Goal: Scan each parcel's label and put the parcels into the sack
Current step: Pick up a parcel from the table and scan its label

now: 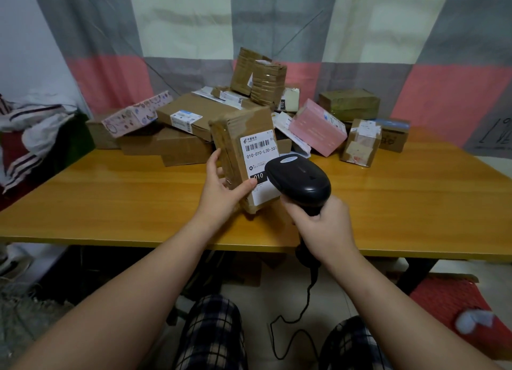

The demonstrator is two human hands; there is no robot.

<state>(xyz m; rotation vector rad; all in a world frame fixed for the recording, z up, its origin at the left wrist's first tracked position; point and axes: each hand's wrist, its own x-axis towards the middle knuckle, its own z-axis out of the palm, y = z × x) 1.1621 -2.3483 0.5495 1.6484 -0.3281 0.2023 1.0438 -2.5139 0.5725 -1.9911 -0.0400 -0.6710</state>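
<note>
- Mid-scan by the look of it: holding a brown taped cardboard parcel with a white barcode label (243, 153) upright over the near middle of the orange-brown wooden bench (110, 203), seemingly resting a bottom corner on it.
- Gripping that parcel with the left hand (221, 187), fingers round its side edge and thumb pressed on the label face.
- Clenching the right hand (321, 225) round the handle of a black corded handheld barcode scanner (300, 180), fingers wrapped tight. Scanner head just in front of the label's lower half, also over the near middle of the bench.
- Progress-wise, probably early days: nothing to show any parcel bagged, and no sack anywhere in view, so no way of judging the bagged total.
- Left to do, at a guess: finish this scan, bag it, then work through the heap of parcels (194, 112) along the far side of the bench.
- Count: one parcel in hand, one scanner, two hands busy, zero sacks visible.
- Heap: roughly a dozen on show, mostly plain brown boxes, plus one pink box (317, 127), one pastel patterned box (135, 114) and one olive-green box (349, 103). Stacked over each other, so no exact number possible.
</note>
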